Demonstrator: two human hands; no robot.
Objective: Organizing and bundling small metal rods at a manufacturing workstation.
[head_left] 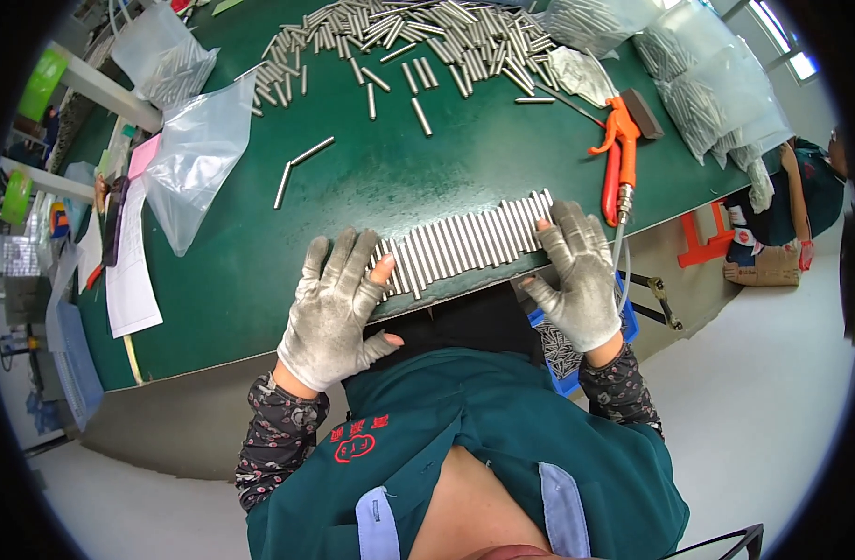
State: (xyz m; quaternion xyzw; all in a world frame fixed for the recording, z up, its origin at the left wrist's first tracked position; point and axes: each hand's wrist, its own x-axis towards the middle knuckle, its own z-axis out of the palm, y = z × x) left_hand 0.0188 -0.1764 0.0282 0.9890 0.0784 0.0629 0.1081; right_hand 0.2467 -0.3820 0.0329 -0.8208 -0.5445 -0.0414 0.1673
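A side-by-side row of slim metal pins (460, 245) lies along the near edge of the green table (399, 182). My left hand (334, 313), in a grey-stained white glove with some fingertips bare, rests flat at the row's left end, its fingers stretched out. At the right end, my right hand (577, 275) wears a matching glove and lies with fingers extended against the last pins. Neither hand is closed around anything. Two loose pins (283, 185) lie beyond my left hand, and a large heap of similar pins (446, 37) covers the far side.
An orange air blow gun (623, 131) with a hose lies to the right, beside a dark block (640, 114). Clear bags of pins (707, 93) stand at far right. An empty-looking plastic bag (199, 159) and paper sheets (132, 266) are left. A blue bin of pins (563, 359) sits below the edge.
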